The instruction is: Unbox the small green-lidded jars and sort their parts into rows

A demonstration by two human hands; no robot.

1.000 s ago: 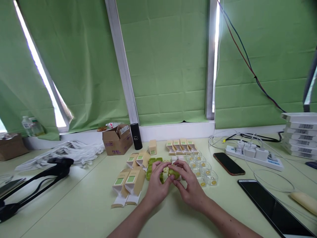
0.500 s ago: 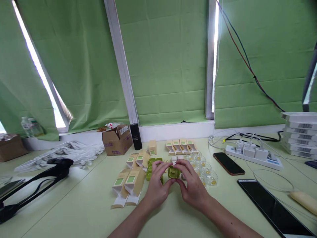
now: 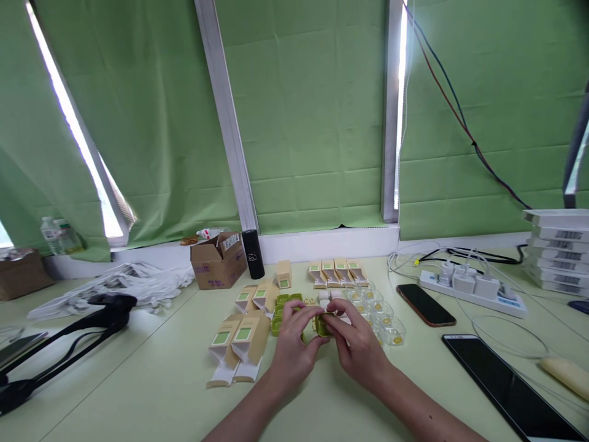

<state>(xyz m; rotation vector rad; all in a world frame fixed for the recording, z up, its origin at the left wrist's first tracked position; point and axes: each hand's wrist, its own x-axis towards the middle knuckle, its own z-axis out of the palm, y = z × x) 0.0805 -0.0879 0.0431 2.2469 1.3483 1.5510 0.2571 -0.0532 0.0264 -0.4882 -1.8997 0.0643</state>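
Note:
Between my two hands is a small olive-green square case [image 3: 321,325], partly covered by fingers. My left hand [image 3: 295,344] grips its left side with thumb and fingers. On the other side, my right hand [image 3: 359,344] pinches its right and upper edge; whether something small sits in those fingertips is hidden. More green cases [image 3: 281,299] lie just behind my left hand. Clear plastic cups with yellow centres [image 3: 383,319] stand in rows right of my right hand. Small white pieces [image 3: 327,295] lie behind my fingertips, partly hidden.
Open beige cartons [image 3: 251,334] lie at left, with more cartons [image 3: 339,273] at the back. Behind them stand a brown cardboard box [image 3: 218,261] and a black cylinder [image 3: 253,255]. On the right are a phone [image 3: 426,304], a tablet [image 3: 506,387] and a power strip [image 3: 473,291] with cables.
My right fingers have shifted from the case's right side onto its top, and the thumb has curled in. The case appears more covered. My left hand has stayed nearly still.

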